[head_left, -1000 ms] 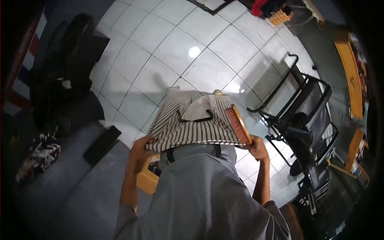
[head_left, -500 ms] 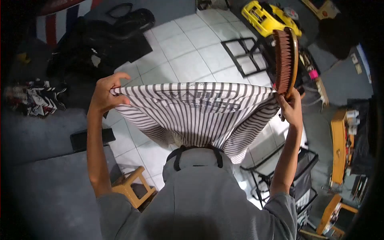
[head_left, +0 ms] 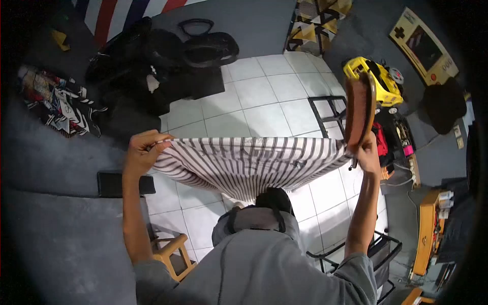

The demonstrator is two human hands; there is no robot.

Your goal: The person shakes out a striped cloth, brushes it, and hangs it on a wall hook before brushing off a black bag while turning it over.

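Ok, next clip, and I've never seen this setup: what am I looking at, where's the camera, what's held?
No machine here: one camera sits on a person's head, looking down past their grey shirt through a wide lens. The left hand pinches one end of a striped cloth, stretched out; the right hand holds the other end together with a brush standing upright. Below is a white tiled floor with a wooden stool and a yellow toy car.

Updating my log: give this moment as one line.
left hand: grips striped cloth | right hand: grips cloth, brush | cloth: spread between them
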